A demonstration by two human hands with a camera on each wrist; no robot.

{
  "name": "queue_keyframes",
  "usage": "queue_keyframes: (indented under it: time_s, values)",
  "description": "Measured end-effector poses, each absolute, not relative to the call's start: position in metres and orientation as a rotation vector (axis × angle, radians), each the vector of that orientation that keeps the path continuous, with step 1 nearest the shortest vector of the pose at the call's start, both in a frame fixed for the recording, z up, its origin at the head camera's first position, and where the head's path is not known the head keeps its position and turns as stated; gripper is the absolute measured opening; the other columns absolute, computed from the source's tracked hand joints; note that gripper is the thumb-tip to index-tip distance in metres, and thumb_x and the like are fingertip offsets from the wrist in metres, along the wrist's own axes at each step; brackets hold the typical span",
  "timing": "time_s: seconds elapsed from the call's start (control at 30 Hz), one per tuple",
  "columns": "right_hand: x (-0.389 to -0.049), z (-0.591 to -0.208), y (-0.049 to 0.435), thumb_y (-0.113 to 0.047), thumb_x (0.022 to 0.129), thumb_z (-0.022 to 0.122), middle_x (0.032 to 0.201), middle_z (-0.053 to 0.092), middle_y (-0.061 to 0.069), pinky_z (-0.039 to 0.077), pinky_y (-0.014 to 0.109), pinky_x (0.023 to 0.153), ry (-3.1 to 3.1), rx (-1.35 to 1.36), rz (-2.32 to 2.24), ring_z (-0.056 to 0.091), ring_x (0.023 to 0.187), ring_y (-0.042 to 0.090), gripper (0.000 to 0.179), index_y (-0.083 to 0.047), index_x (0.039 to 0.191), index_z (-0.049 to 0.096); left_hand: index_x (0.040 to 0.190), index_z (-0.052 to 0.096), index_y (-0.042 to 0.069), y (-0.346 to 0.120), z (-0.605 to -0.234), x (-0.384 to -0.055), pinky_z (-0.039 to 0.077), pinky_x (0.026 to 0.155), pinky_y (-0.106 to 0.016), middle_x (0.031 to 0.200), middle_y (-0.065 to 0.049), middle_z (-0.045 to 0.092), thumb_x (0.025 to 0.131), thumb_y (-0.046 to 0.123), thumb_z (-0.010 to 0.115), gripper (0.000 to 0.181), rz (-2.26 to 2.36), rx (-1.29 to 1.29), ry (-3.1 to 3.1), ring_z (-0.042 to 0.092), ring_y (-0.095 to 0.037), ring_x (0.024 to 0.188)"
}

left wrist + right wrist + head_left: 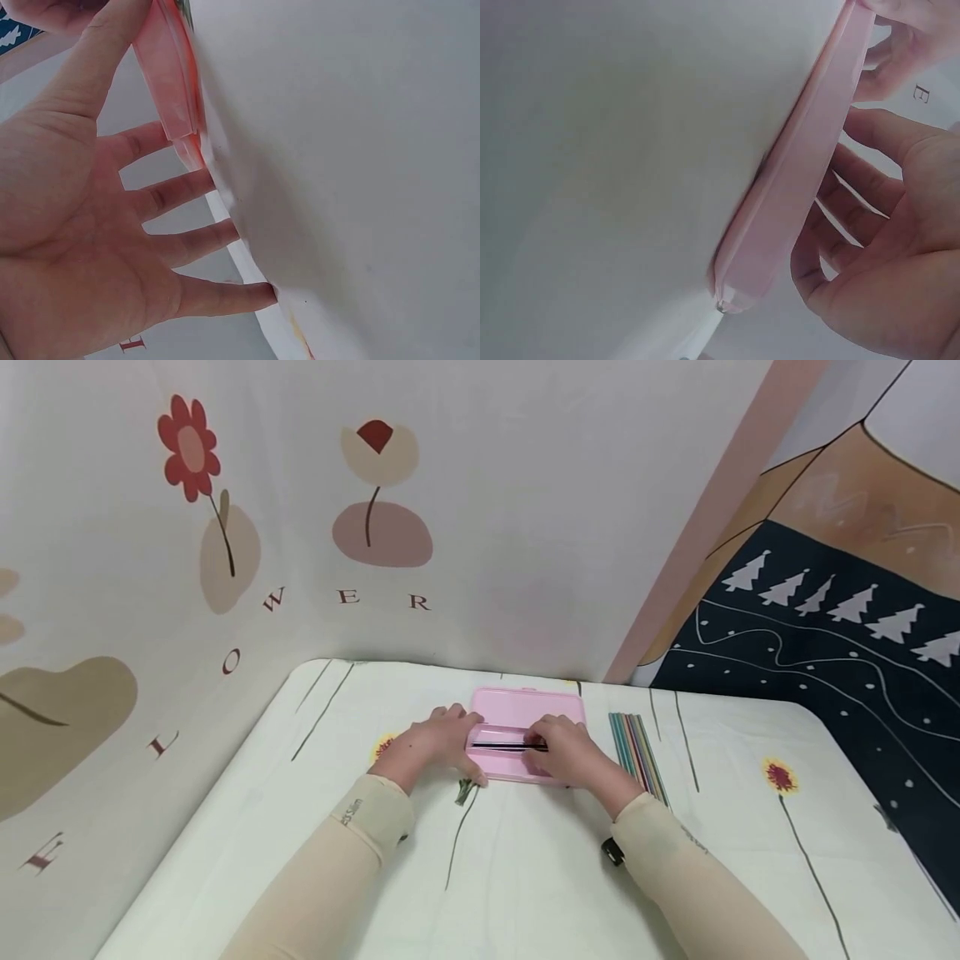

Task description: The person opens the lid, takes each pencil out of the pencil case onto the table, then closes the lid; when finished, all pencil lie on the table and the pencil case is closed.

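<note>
A pink pencil case [528,706] lies with its lid folded back on the cloth. Slim black pencils [504,746] lie lengthwise in its tray. My left hand [438,739] steadies the case's left end, the thumb along the near wall and the fingers straight and spread; in the left wrist view the left hand [112,217] touches the case's corner [176,112] with the index finger. Bent over the tray, my right hand [566,750] pinches the black pencils near their right end. In the right wrist view the case's wall [780,202] hides the fingertips of the right hand [900,232].
Several coloured pencils [637,752] lie side by side just right of the case. A white cloth [540,877] with printed flowers covers the table. Printed fabric [510,527] hangs behind it and at the left, and a dark patterned cloth [840,635] is at the right.
</note>
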State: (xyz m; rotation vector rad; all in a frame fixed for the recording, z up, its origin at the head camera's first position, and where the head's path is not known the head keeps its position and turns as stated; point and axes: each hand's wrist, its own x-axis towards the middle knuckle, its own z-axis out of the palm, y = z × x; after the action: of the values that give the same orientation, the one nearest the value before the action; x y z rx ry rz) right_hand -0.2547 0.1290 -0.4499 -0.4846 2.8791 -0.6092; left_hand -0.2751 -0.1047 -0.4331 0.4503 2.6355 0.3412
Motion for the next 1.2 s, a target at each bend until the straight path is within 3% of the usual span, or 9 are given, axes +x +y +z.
queue_keyframes:
  time_s: [0.33,0.57,0.87,1.2]
  values:
    - [-0.254,-0.445,0.130,-0.015,0.100,0.072,0.108,0.073,0.004,0.045,0.048,0.097,2.836,-0.554,-0.603,0.062,0.098,0.020,0.014,-0.012,0.111,0.081,0.166,0.038,0.020,-0.103,-0.434,-0.276,0.040,0.122,-0.071,0.164,-0.013,0.043,0.077,0.061,0.092,0.112,0.333,0.415,2.640,0.039,-0.036,0.151]
    - [-0.253,-0.444,0.128,-0.012,0.100,0.071,0.104,0.072,0.004,0.054,0.040,0.092,2.838,-0.567,-0.604,0.059,0.091,0.019,0.013,-0.009,0.109,0.081,0.167,0.036,0.020,-0.102,-0.434,-0.276,0.040,0.122,-0.070,0.165,-0.013,0.042,0.078,0.060,0.091,0.112,0.317,0.417,2.639,0.037,-0.036,0.153]
    - [-0.254,-0.441,0.124,-0.014,0.101,0.071,0.095,0.072,0.003,0.051,0.039,0.087,2.847,-0.555,-0.546,0.057,0.089,0.020,0.009,-0.011,0.106,0.078,0.167,0.037,0.021,-0.103,-0.434,-0.277,0.040,0.122,-0.070,0.164,-0.012,0.042,0.077,0.061,0.092,0.113,0.335,0.426,2.637,0.038,-0.036,0.151]
    - [-0.256,-0.438,0.119,-0.019,0.102,0.072,0.091,0.070,0.000,0.045,0.048,0.097,2.793,-0.491,-0.498,0.057,0.090,0.021,0.007,-0.013,0.101,0.076,0.166,0.037,0.019,-0.103,-0.434,-0.277,0.042,0.121,-0.070,0.163,-0.013,0.043,0.077,0.061,0.091,0.113,0.318,0.437,2.641,0.038,-0.037,0.151]
